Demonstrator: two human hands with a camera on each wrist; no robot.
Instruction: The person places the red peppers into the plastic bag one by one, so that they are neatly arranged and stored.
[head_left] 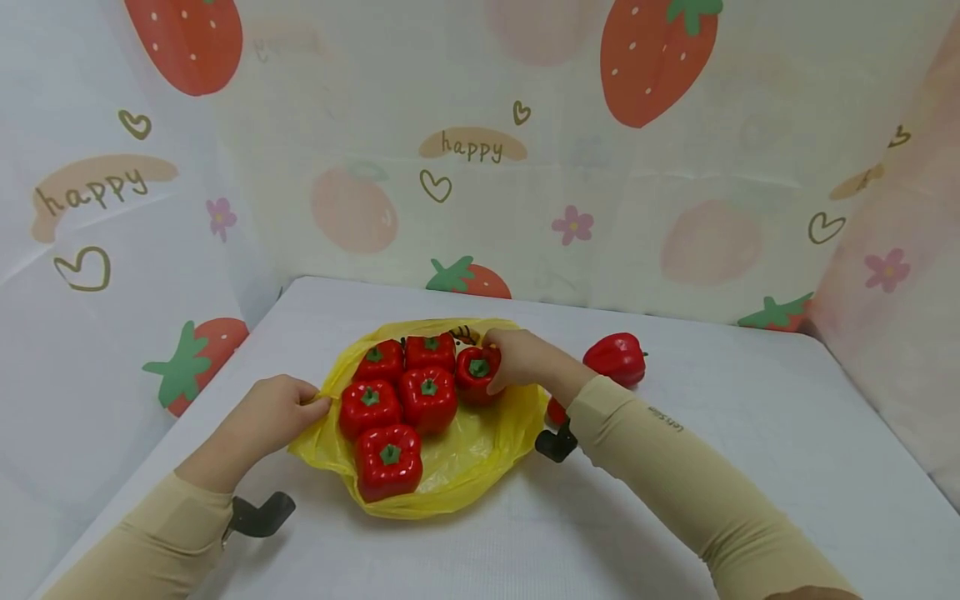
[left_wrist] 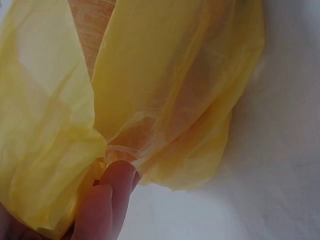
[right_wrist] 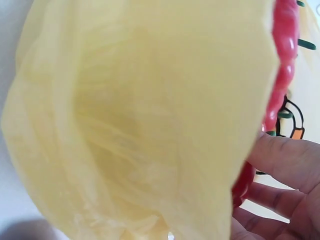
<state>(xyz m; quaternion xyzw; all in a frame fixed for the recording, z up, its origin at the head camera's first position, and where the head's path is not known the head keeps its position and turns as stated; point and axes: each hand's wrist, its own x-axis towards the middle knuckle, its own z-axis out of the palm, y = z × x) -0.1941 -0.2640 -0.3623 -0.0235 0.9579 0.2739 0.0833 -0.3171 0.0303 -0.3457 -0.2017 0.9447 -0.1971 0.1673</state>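
Note:
An open yellow plastic bag (head_left: 465, 467) lies in the middle of the table with its rim folded low around several red bell peppers (head_left: 390, 471), green stems up. At the bag's left edge my left hand (head_left: 273, 417) pinches the plastic; the left wrist view shows its fingertips (left_wrist: 120, 182) on the bunched film. Inside the back right of the bag, my right hand (head_left: 521, 362) grips a red bell pepper (head_left: 474, 390), thumb and fingers on its sides. In the right wrist view the bag wall hides most of that pepper.
Outside the bag to the right, a red bell pepper (head_left: 617, 358) lies on its side on the white table (head_left: 735, 433). Another red bell pepper (head_left: 556, 412) shows partly behind the right sleeve. A strawberry-print cloth (head_left: 480, 217) hangs around the back and sides.

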